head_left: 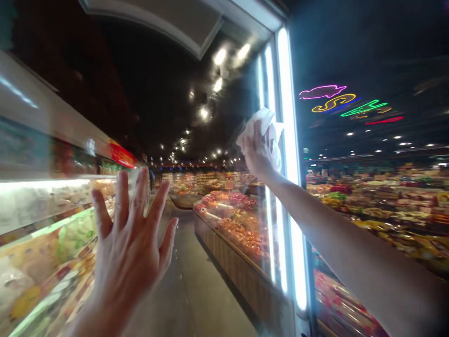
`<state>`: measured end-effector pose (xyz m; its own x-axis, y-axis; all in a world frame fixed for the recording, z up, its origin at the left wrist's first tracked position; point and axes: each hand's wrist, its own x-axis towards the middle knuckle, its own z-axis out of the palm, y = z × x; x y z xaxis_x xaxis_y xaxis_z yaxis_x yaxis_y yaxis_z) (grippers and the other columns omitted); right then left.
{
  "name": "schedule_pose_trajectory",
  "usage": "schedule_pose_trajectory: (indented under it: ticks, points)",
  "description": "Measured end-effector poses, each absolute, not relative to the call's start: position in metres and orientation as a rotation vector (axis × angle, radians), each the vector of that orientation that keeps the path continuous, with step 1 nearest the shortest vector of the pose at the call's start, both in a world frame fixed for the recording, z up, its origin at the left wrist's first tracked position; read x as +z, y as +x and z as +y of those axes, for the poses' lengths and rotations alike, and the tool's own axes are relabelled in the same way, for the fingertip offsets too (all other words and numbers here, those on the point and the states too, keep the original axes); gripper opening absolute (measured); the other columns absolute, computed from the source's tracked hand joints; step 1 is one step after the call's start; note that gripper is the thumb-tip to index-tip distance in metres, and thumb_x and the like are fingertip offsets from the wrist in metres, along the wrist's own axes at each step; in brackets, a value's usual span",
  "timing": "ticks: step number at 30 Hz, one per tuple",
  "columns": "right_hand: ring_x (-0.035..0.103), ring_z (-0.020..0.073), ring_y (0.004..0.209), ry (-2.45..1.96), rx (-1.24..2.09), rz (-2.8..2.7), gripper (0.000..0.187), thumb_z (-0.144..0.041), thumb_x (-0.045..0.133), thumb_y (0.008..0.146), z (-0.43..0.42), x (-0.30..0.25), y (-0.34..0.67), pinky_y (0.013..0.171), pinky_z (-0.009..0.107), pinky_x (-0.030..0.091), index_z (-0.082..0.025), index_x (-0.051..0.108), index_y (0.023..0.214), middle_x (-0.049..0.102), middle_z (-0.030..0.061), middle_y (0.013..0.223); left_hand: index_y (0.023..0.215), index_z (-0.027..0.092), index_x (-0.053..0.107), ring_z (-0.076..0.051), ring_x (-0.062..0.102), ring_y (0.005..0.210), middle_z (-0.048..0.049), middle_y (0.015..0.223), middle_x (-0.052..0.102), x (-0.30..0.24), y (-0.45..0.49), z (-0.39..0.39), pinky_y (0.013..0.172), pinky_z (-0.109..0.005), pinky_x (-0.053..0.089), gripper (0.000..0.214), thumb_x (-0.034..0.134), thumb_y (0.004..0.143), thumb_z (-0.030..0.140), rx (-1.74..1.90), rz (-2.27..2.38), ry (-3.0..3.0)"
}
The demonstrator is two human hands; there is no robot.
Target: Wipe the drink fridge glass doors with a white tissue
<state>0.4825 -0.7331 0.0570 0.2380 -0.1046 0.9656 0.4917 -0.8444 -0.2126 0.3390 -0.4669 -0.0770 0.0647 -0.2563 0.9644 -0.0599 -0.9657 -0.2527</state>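
Note:
My right hand is raised and grips a crumpled white cloth, pressing it against a large glass pane next to a bright vertical light strip. Lower and to the left, my left hand is held up flat with its fingers spread. It holds nothing, and I cannot tell whether its palm touches the glass. Both bare forearms reach forward from the bottom of the view.
Through the glass runs a store aisle with a grey floor. A wood-fronted display counter of packaged goods stands beside it, with lit shelves at left. Neon signs and ceiling spotlights glow overhead. A person stands far down the aisle.

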Motion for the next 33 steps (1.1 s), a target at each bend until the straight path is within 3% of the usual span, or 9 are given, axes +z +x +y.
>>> schedule_pose_trajectory:
  ticks: [6,9,12,16,19,23,26,30,33]
  points:
    - [0.000,0.0307,0.162,-2.135,-1.873,-1.279,0.070,-0.044,0.031,0.107,-0.697,0.001,0.462,0.131,0.064,0.008,-0.029,0.000,0.168,0.013,0.0035,0.176,0.160,0.024,0.033,-0.030,-0.001,0.162,-0.0119,0.173,0.019,-0.072,0.350,-0.485,0.131,-0.059,-0.004,0.067,0.055,0.097,0.034,-2.034,0.338,-2.154]
    - [0.007,0.0363,0.162,-2.053,-1.809,-0.926,0.067,-0.049,0.031,0.107,-0.727,0.029,0.479,0.130,0.066,0.011,-0.025,0.013,0.167,0.014,0.0082,0.175,0.160,0.022,0.033,-0.031,-0.002,0.162,-0.0137,0.173,0.018,-0.069,0.346,-0.481,0.131,-0.060,-0.004,0.066,0.054,0.098,0.034,-2.029,0.299,-2.131]
    - [0.006,0.0442,0.160,-1.894,-1.702,-0.536,0.070,-0.052,0.023,0.107,-0.744,0.056,0.494,0.124,0.077,0.008,-0.019,0.012,0.167,0.016,0.0155,0.174,0.160,0.023,0.031,-0.031,-0.003,0.162,-0.0137,0.173,0.018,-0.067,0.338,-0.471,0.130,-0.062,-0.003,0.066,0.052,0.099,0.033,-2.011,0.239,-2.128]
    - [0.004,0.0377,0.162,-1.986,-1.833,-1.054,0.069,-0.049,0.032,0.106,-0.694,0.028,0.469,0.127,0.074,0.005,-0.028,0.008,0.168,0.020,0.0063,0.174,0.160,0.023,0.031,-0.031,-0.002,0.162,-0.0144,0.173,0.019,-0.065,0.330,-0.455,0.130,-0.063,-0.002,0.065,0.052,0.099,0.034,-1.998,0.157,-2.108]
    - [0.007,0.0344,0.162,-2.111,-1.861,-1.481,0.066,-0.046,0.039,0.104,-0.661,0.021,0.446,0.130,0.068,0.010,-0.027,0.022,0.165,0.018,0.0045,0.175,0.159,0.020,0.033,-0.032,-0.004,0.162,-0.0165,0.173,0.018,-0.065,0.323,-0.441,0.130,-0.063,-0.003,0.065,0.051,0.099,0.036,-1.984,0.117,-2.093]
    - [0.004,0.0390,0.161,-2.074,-1.779,-0.847,0.073,-0.050,0.030,0.105,-0.656,0.072,0.443,0.128,0.071,0.007,-0.012,0.015,0.166,0.014,0.0157,0.174,0.161,0.021,0.030,-0.034,-0.003,0.162,-0.0161,0.173,0.017,-0.066,0.308,-0.416,0.130,-0.062,-0.004,0.068,0.052,0.098,0.035,-1.963,0.072,-2.113]
    - [-0.002,0.0385,0.161,-2.032,-1.745,-0.703,0.076,-0.051,0.028,0.105,-0.629,0.075,0.430,0.127,0.073,0.002,-0.013,0.007,0.167,0.011,0.0142,0.175,0.161,0.022,0.030,-0.034,-0.003,0.162,-0.0159,0.173,0.016,-0.069,0.296,-0.396,0.130,-0.063,-0.004,0.067,0.051,0.099,0.034,-1.950,0.030,-2.138]
    - [0.003,0.0344,0.162,-2.095,-1.927,-1.415,0.066,-0.046,0.033,0.105,-0.566,0.024,0.394,0.129,0.069,0.005,-0.019,0.023,0.165,0.015,0.0074,0.175,0.162,0.023,0.027,-0.036,-0.002,0.162,-0.0152,0.174,0.014,-0.078,0.283,-0.367,0.129,-0.066,-0.003,0.069,0.052,0.098,0.035,-1.954,0.004,-2.140]
    - [0.013,0.0352,0.161,-2.113,-1.981,-1.504,0.060,-0.048,0.036,0.105,-0.546,0.031,0.385,0.130,0.068,0.009,-0.024,0.036,0.160,0.018,0.0049,0.175,0.164,0.027,0.020,-0.035,-0.001,0.162,-0.0124,0.175,0.012,-0.091,0.275,-0.346,0.129,-0.066,-0.002,0.074,0.054,0.098,0.035,-1.951,-0.010,-2.155]
